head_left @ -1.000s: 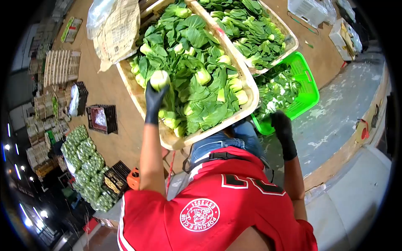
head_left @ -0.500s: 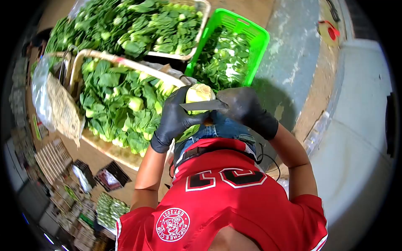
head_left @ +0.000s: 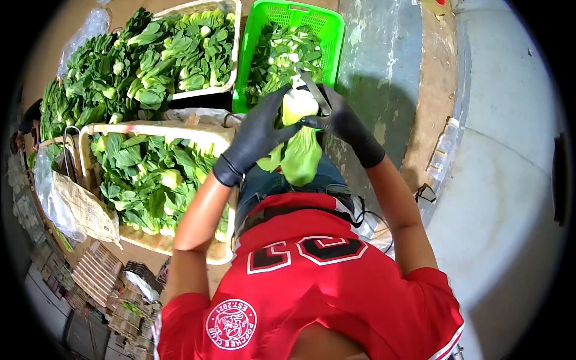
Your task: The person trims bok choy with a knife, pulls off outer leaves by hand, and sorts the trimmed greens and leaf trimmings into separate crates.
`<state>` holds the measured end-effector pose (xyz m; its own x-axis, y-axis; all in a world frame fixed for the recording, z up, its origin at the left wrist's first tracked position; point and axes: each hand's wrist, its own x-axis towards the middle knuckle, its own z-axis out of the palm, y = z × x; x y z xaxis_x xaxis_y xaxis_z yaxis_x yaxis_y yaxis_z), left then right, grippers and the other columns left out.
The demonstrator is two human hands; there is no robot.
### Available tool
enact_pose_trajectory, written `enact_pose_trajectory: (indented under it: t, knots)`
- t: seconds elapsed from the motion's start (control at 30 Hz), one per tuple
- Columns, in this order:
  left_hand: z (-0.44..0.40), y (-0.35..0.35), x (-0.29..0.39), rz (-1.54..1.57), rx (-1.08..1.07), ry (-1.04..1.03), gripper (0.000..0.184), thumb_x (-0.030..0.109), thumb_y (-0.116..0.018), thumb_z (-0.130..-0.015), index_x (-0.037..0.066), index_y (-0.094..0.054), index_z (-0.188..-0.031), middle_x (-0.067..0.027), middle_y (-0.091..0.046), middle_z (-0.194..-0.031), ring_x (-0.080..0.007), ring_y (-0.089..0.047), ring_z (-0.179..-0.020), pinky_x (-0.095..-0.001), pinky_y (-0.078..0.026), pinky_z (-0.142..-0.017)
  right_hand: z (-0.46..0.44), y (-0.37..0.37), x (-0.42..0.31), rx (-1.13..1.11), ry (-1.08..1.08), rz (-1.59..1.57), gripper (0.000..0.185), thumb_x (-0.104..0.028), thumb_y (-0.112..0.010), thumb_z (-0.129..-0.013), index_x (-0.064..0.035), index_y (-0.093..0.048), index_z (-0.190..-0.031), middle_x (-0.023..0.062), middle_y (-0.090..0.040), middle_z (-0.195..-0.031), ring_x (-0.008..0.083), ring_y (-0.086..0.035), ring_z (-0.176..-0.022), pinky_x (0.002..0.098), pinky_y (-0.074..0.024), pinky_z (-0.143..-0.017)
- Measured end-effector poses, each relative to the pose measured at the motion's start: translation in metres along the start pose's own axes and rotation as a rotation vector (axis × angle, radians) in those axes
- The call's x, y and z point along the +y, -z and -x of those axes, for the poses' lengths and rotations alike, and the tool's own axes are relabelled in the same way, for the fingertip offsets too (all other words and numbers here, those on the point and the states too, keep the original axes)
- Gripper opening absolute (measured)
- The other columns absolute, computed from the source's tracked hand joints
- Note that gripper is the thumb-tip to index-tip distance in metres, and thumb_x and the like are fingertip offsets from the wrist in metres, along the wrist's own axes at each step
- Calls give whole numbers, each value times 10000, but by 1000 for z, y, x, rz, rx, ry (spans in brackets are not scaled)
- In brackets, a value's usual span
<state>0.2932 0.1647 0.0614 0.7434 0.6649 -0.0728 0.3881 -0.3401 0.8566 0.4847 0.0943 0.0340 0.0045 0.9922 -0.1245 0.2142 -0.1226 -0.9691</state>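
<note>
My left hand (head_left: 259, 129), in a black glove, is closed around a bok choy (head_left: 302, 153). Its pale cut base points away from me and its light green leaves hang toward my waist. My right hand (head_left: 349, 122), also gloved in black, grips a knife (head_left: 312, 90) whose blade stands tilted beside the base. The right thumb touches the stalk near my left thumb. Just beyond both hands is a bright green plastic basket (head_left: 337, 36) holding loose leaves and pale trimmings (head_left: 282, 54).
Left of my hands, a cream crate (head_left: 159, 128) holds several bok choy. Another pale crate (head_left: 236, 42) behind it is heaped with more. A clear plastic bag (head_left: 51, 192) lies at the far left. On the right, a plastic bottle (head_left: 445, 144) lies along the floor's edge.
The bok choy has tipped so its leaves now show, base pointing away. The knife has swung from lying across the base to pointing away beside it. The view has shifted, moving the crates left.
</note>
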Motion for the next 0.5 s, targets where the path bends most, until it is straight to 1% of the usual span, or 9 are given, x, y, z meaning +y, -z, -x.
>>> enact_pose_trajectory:
  t: [0.07, 0.1, 0.13, 0.2, 0.33, 0.37, 0.4, 0.43, 0.5]
  knots:
    - [-13, 19, 7, 191, -208, 184, 551, 182, -665, -770, -2, -454, -1244, -170, -624, -1025, -245, -599, -964, -328, -435, -872, -5, 20, -10, -104, 60, 192, 586, -244, -789, -651, 8, -505, -1097, 97, -571, -914, 173, -531, -837, 301, -441, -769]
    - [-23, 27, 5, 291, -214, 273, 533, 188, -651, -776, -11, -462, -1233, -174, -633, -968, -258, -613, -863, -338, -466, -800, -6, 33, 1, -205, -13, 251, 654, -287, -791, -639, 8, -499, -1145, 94, -592, -925, 168, -544, -855, 303, -440, -785]
    - [-35, 32, -2, 392, -222, 356, 517, 194, -637, -781, -20, -470, -1221, -178, -642, -910, -271, -627, -762, -348, -497, -729, -4, 39, 8, -201, 5, 55, 645, -318, -746, -684, 0, -489, -1184, 86, -605, -959, 167, -555, -856, 304, -440, -796]
    - [-57, 27, -46, 551, 14, 305, 515, 243, -610, -813, -22, -461, -1230, -172, -647, -909, -249, -619, -729, -346, -497, -720, 1, 64, 11, -319, -247, -197, 610, -340, -674, -743, -5, -472, -1212, 75, -592, -1052, 167, -554, -922, 304, -431, -838]
    - [-57, 2, -53, -23, 250, 110, 669, 473, -564, -832, -23, -440, -1262, -190, -492, -1248, -275, -496, -1122, -332, -362, -979, 7, 54, 6, -171, -240, -697, 600, -347, -595, -788, -3, -431, -1251, 77, -546, -1145, 171, -525, -1016, 306, -410, -893]
    - [-51, 7, -44, 320, -36, 272, 711, 523, -513, -843, -22, -407, -1288, -224, -366, -1350, -320, -407, -1211, -350, -298, -1032, 6, 50, 11, -131, -304, -736, 607, -349, -592, -789, -1, -423, -1256, 82, -536, -1157, 174, -514, -1038, 307, -404, -904]
    - [-41, 7, -31, 622, -156, 250, 709, 533, -529, -821, -19, -443, -1258, -215, -426, -1303, -325, -437, -1178, -353, -327, -1012, 3, 45, 13, -94, -365, -776, 613, -352, -588, -790, 1, -415, -1262, 87, -526, -1170, 177, -504, -1059, 309, -398, -915]
    - [-25, 7, -28, 156, -162, 6, 667, 505, -540, -818, -6, -464, -1241, -195, -471, -1258, -304, -471, -1142, -353, -353, -991, -5, 31, 1, -44, -246, -661, 623, -356, -581, -794, -1, -399, -1272, 96, -539, -1146, 175, -536, -1008, 310, -433, -871]
    - [-4, 13, -6, -453, -234, -47, 572, 427, -568, -813, 19, -499, -1208, -146, -555, -1152, -248, -537, -1053, -350, -410, -935, -32, 28, -13, -290, -206, -404, 465, -142, -596, -796, -15, -464, -1224, 65, -586, -1041, 118, -575, -814, 263, -482, -711]
